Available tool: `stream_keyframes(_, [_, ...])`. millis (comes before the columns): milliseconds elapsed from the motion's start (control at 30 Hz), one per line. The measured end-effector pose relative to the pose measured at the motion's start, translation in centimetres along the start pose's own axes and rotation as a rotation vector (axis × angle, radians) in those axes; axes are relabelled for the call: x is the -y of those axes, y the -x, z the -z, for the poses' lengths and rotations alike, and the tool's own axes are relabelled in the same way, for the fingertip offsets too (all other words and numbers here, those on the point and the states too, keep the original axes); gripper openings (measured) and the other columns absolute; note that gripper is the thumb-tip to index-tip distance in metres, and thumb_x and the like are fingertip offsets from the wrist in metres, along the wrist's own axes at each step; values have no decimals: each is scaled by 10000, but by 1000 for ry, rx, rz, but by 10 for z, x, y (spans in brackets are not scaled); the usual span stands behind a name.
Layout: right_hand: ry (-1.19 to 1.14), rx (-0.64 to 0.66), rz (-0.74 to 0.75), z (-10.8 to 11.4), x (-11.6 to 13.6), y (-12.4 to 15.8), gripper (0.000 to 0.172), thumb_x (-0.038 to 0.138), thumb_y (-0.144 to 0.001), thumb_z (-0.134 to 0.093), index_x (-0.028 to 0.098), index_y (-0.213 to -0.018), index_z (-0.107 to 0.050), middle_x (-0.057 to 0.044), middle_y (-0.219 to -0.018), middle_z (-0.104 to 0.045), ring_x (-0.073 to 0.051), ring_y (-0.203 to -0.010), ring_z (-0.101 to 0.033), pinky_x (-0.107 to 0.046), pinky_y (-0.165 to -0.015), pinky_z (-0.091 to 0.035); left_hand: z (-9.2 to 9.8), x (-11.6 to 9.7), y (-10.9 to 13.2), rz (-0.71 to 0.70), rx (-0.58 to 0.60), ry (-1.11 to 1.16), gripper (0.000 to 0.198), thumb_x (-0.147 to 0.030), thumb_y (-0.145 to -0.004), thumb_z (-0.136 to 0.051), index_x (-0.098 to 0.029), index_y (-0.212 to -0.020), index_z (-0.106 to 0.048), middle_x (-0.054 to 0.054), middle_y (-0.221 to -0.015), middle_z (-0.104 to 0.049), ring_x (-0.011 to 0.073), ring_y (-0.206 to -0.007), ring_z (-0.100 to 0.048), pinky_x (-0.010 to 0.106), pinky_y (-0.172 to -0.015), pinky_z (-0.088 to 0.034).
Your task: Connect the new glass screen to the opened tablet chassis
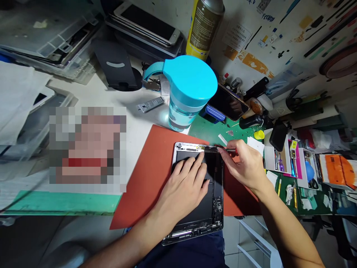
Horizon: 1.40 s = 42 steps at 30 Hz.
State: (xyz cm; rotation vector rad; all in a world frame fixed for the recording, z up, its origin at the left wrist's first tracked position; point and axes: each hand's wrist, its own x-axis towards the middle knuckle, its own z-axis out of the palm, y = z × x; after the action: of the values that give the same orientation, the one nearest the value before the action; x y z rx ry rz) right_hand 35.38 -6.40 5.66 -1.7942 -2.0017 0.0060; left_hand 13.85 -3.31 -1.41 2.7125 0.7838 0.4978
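Tablet is being pinned under the left hand, fingers flat and released; thin tool is being pinched by the right hand, probably best kept shallow along the frame.

wall – paper notes stuck on | desk – white, cluttered | floor pale tiles
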Motion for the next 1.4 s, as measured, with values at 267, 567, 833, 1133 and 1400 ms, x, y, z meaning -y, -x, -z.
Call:
stream_keyframes(267, [96,-61,67,-7,3,-7,91,197,-1028,-631,232,-995,-554,-10,-785,-681,-164,-637,-625,-299,-596,-489,0,0,0,5,-5,9,416,-334,-1050,-551,-94,-1372,-656,180,-1603,-553,346,-1321,-603,512,-1056,-497])
stream_keyframes(567, [86,-97,10,-9,5,-6,120,173,-1010,-640,236,-955,-553,16,-737,-663,-137,-582,-615,-267,-549,-468,-1,0,1,-6,-4,-11,426,-333,-1052,-537,-78,-1374,-647,181,-1633,-517,339,-1308,-602,508,-1053,-493])
stream_keyframes(833, [163,-146,-6,-18,4,-3,209,165,-1002,-656,247,-881,-508,63,-646,-575,-108,-499,-493,-250,-498,-378,-1,0,0,-7,1,-23,423,-336,-1059,-518,-83,-1374,-646,172,-1628,-525,339,-1313,-598,504,-1057,-491])
stream_keyframes(1133, [119,-79,14,-11,9,-6,171,139,-1001,-628,239,-934,-506,23,-734,-616,-132,-594,-576,-256,-559,-441,0,0,0,-10,-8,-29,422,-334,-1065,-507,-79,-1370,-646,174,-1618,-538,334,-1314,-597,501,-1054,-493])
stream_keyframes(1400, [178,-147,1,-18,6,-3,204,133,-991,-656,239,-898,-508,65,-674,-571,-95,-522,-492,-231,-505,-371,-1,0,0,-4,0,-40,424,-347,-1071,-499,-91,-1373,-648,164,-1622,-536,321,-1314,-597,486,-1059,-487])
